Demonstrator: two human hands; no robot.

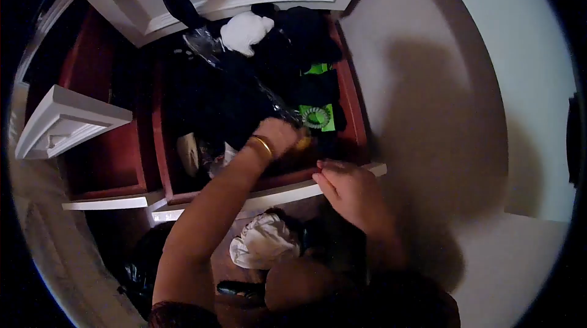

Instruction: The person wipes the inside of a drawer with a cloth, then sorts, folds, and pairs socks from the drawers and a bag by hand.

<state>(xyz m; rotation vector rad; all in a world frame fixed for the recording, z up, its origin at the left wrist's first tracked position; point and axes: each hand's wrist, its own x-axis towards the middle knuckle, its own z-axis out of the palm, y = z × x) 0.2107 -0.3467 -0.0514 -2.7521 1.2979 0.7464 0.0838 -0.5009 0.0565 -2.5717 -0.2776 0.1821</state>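
My left hand (pixel 278 136), with a gold bangle (pixel 261 145) at the wrist, reaches into the open drawer (pixel 362 117). Its fingers are curled beside a strip of clear plastic (pixel 278 105), and what they hold is hidden. A small orange-yellow thing (pixel 304 143) shows as a blur by the fingertips. Just beyond lies a grey coiled ring (pixel 315 117) on a bright green card (pixel 329 121). My right hand (pixel 354 193) hovers at the drawer's front edge, thumb slightly apart from the fingers, with nothing visible in it.
Dark clothing (pixel 226 92) and a white bundled cloth (pixel 246 33) fill much of the drawer. A second drawer (pixel 104 160) stands open at the left. White cloth (pixel 265 241) lies on the floor below. A wall (pixel 422 120) borders the right side.
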